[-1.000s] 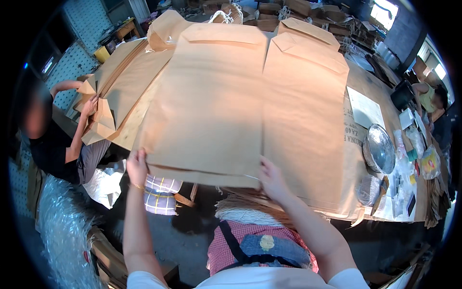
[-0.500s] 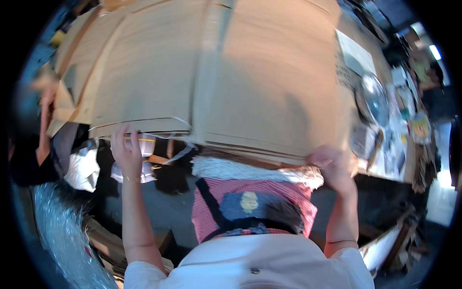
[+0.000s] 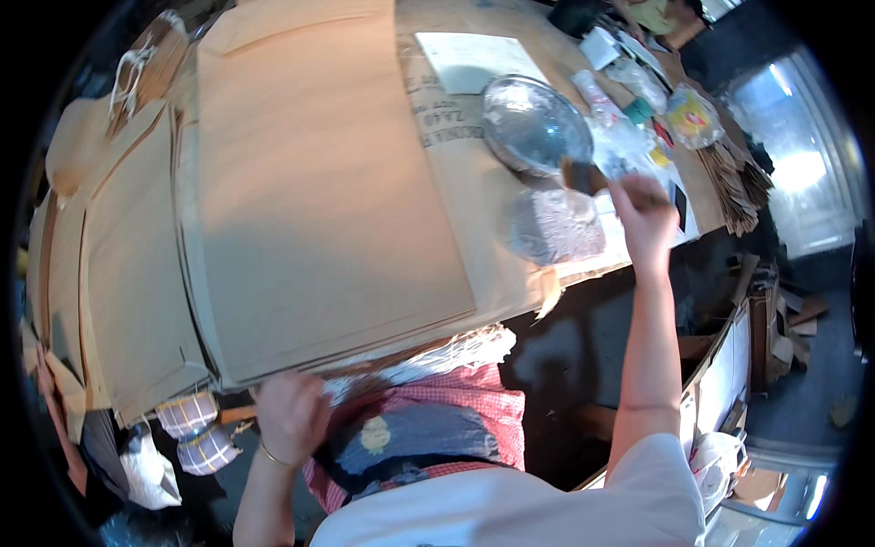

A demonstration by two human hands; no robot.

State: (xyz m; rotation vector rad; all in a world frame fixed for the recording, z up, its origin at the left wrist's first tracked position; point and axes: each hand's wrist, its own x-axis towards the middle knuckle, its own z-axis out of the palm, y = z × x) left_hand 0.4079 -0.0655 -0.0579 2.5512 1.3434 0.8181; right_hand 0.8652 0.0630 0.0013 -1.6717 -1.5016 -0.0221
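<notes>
My right hand (image 3: 645,214) is closed round the brown handle of a brush (image 3: 581,176). The brush's dark end is at the right rim of a round metal bowl (image 3: 536,123). Beside the near front edge of a stack of brown paper sheets (image 3: 319,201), my left hand (image 3: 293,415) has its fingers curled in; what lies in them, if anything, is hidden. A bundle of white strings (image 3: 456,354) hangs along that edge, between the stack and my red checked apron. Below the bowl lies a clear plastic bag of greyish contents (image 3: 558,226).
More brown paper sheets (image 3: 137,264) lie to the left, with a corded bundle (image 3: 137,73) behind. A white sheet (image 3: 478,62) is beyond the bowl. Plastic bags (image 3: 694,118) and small items crowd the table's right. Checked cloth pieces (image 3: 205,447) and a white bag (image 3: 150,474) hang at left.
My view has swung to the right. My right hand has left the paper's front edge and now holds the brush by the bowl. My left hand has curled at the stack's edge.
</notes>
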